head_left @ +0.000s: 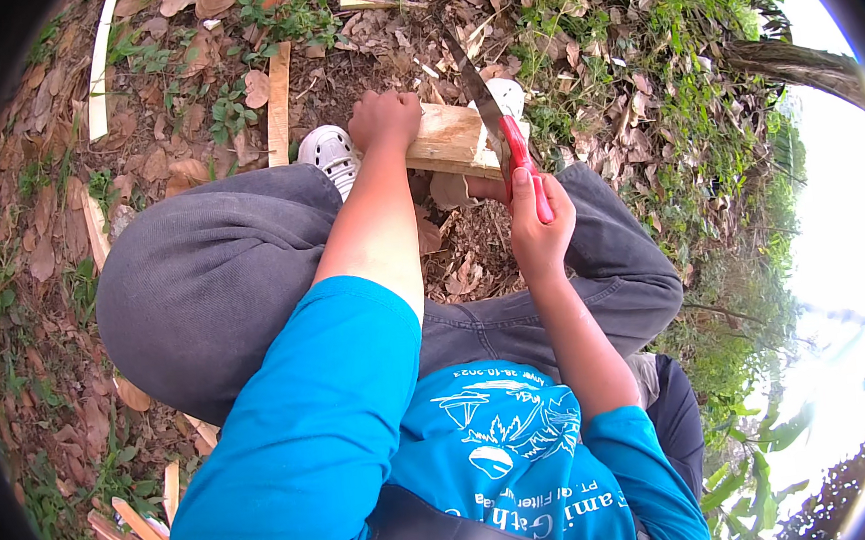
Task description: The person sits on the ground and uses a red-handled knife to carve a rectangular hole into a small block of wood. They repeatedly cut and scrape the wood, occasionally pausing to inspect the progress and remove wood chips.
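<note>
A short, thick wooden board (445,137) lies crosswise between my feet. My left hand (385,120) is closed over its left end, with the knuckles facing up. In my right hand (543,224) is a hand saw (516,149), held by its red handle. Its dark, narrow blade slants up and to the left, past the board's right end. I cannot tell whether the blade touches the wood. A white clog (329,157) shows left of the board, and another white clog (507,96) is partly hidden behind the saw and the board.
My bent legs in grey trousers (217,275) flank the board. Dry leaves and weeds cover the ground. A wooden strip (280,105) and a pale strip (100,77) lie at the far left, with wood offcuts (142,531) at the near left. A trunk (799,64) stands at right.
</note>
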{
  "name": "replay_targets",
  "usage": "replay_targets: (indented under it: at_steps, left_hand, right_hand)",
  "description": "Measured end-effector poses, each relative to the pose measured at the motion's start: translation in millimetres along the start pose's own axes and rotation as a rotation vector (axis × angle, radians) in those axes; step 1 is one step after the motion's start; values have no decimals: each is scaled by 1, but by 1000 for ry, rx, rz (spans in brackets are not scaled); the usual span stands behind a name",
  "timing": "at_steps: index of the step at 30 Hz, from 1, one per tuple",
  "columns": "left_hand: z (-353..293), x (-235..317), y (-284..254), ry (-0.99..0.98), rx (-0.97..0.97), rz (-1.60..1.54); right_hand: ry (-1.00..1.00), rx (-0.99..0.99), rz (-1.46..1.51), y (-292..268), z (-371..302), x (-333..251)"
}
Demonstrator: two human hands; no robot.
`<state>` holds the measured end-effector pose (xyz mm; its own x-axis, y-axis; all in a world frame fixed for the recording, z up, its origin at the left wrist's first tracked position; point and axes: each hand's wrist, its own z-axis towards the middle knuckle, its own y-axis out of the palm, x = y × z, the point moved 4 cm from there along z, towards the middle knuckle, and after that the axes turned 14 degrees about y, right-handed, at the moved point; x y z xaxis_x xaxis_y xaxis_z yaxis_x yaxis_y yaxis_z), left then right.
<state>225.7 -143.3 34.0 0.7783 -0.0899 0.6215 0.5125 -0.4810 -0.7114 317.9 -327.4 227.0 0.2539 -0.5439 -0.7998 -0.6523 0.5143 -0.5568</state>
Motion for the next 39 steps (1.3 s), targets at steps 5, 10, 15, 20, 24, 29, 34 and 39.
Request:
replay_targets:
  at_steps: [5, 10, 15, 20, 24, 29, 34, 39]
  left_hand:
    - [-3, 2, -2, 2, 14, -2]
    - [1, -1, 2, -1, 29, 21]
    - [1, 0, 6, -26, -14, 13]
    - [2, -2, 5, -27, -30, 28]
    - [2, 3, 4, -60, -84, 21]
    - [6, 0, 8, -46, -106, 25]
    - [5, -1, 6, -43, -110, 31]
    - [2, -1, 4, -34, -97, 20]
  right_hand:
    - [-50, 15, -115, 3, -2, -6]
    - [-52, 2, -267, 5, -7, -12]
    - [-24, -20, -349, 7, -21, -11]
    - [-34, -33, -335, 4, -27, -7]
    - [-25, -21, -286, -2, -29, -5]
    - [16, -12, -238, -11, -36, 1]
    - [40, -32, -241, -29, -58, -2]
    - [94, -45, -205, -43, -69, 1]
